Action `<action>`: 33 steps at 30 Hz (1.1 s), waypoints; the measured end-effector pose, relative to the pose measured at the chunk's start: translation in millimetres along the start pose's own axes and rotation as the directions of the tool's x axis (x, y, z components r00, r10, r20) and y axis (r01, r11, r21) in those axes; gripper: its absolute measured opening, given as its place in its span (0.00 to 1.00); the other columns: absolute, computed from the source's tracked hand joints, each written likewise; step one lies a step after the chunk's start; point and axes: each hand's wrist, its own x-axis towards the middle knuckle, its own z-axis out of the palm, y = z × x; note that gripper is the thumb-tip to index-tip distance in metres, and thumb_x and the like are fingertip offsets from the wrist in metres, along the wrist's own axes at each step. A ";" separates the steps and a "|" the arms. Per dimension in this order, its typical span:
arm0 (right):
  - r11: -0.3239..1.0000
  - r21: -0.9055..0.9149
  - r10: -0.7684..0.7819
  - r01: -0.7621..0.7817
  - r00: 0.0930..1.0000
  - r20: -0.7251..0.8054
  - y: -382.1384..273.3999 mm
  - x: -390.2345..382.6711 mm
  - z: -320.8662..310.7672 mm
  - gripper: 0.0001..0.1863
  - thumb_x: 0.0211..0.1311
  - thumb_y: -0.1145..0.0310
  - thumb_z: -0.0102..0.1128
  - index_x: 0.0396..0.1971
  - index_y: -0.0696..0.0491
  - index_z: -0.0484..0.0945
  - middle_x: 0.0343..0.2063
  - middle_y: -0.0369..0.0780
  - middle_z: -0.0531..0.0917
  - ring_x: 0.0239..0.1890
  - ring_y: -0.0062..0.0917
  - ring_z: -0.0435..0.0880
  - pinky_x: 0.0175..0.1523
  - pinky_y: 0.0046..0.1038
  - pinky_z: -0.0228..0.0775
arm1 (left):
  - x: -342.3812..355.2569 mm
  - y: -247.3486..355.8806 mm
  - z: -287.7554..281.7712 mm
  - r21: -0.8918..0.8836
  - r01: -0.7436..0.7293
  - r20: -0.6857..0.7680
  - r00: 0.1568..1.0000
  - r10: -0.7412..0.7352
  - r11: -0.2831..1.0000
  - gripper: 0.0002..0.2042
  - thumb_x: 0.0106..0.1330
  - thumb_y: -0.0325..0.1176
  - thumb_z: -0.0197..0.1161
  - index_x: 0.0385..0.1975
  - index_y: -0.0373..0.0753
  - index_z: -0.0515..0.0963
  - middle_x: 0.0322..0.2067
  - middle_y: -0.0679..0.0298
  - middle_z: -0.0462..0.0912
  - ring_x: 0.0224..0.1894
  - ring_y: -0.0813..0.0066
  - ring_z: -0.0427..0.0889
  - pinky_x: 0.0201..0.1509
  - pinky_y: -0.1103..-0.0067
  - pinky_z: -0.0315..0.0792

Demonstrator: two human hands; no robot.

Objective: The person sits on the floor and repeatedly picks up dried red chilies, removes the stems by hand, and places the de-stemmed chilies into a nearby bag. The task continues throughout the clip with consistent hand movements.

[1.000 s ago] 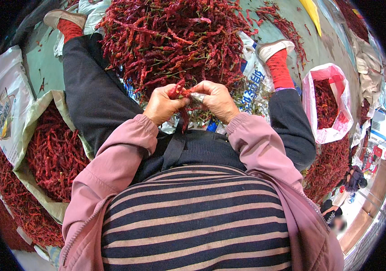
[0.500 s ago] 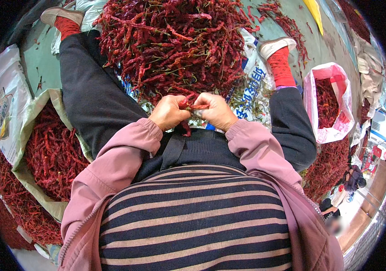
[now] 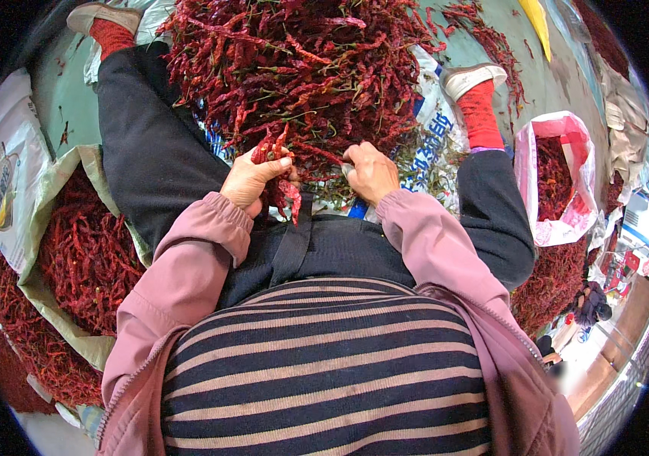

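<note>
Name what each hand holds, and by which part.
The left hand holds a bunch of dried red chilies around its middle, ends sticking out above and below. Whether the right hand grips the long chili beside it cannot be told.

Before you stretches a grey-green floor (image 3: 77, 102), and between your legs it carries a white plastic sheet (image 3: 440, 114) with blue print, which shows out from under the large pile of dried red chillies (image 3: 302, 68) and is strewn with greenish stalk bits (image 3: 425, 158) on your right. Beyond your right shoe (image 3: 480, 76) a loose trail of chillies (image 3: 493, 47) lies straight on the floor, near a yellow piece (image 3: 537, 26), while a pink-and-white bag (image 3: 579, 201) of chillies stands open to your right and a pale green sack (image 3: 85, 158), also chilli-filled, opens to your left.
</note>
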 end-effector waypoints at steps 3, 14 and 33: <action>0.997 -0.050 -0.065 0.067 0.997 0.031 4.1 16.9 13.1 0.09 0.45 0.69 0.51 0.29 0.51 0.72 0.29 0.45 0.73 0.33 0.39 0.75 0.36 0.36 0.68 | 0.2 -1.6 -1.9 0.022 -0.020 -0.061 0.998 0.021 1.000 0.12 0.47 0.25 0.62 0.31 0.35 0.70 0.21 0.61 0.75 0.24 0.68 0.76 0.31 0.74 0.72; 0.825 0.534 0.088 -0.188 0.974 0.208 -8.0 -1.4 -8.5 0.05 0.45 0.72 0.54 0.23 0.57 0.72 0.17 0.39 0.76 0.18 0.21 0.73 0.24 0.23 0.65 | 6.4 -13.7 5.7 0.023 -0.026 -0.161 0.987 0.029 0.999 0.04 0.51 0.24 0.58 0.25 0.35 0.71 0.14 0.67 0.69 0.14 0.78 0.66 0.19 0.81 0.63; 0.335 0.924 0.076 -0.183 0.983 0.167 -49.0 -0.1 -46.4 0.10 0.50 0.74 0.56 0.35 0.54 0.73 0.31 0.33 0.76 0.30 0.13 0.73 0.34 0.15 0.66 | 2.0 3.2 27.1 0.123 -0.270 -0.163 0.944 0.288 0.955 0.06 0.50 0.22 0.61 0.29 0.33 0.75 0.24 0.65 0.78 0.23 0.80 0.74 0.27 0.84 0.68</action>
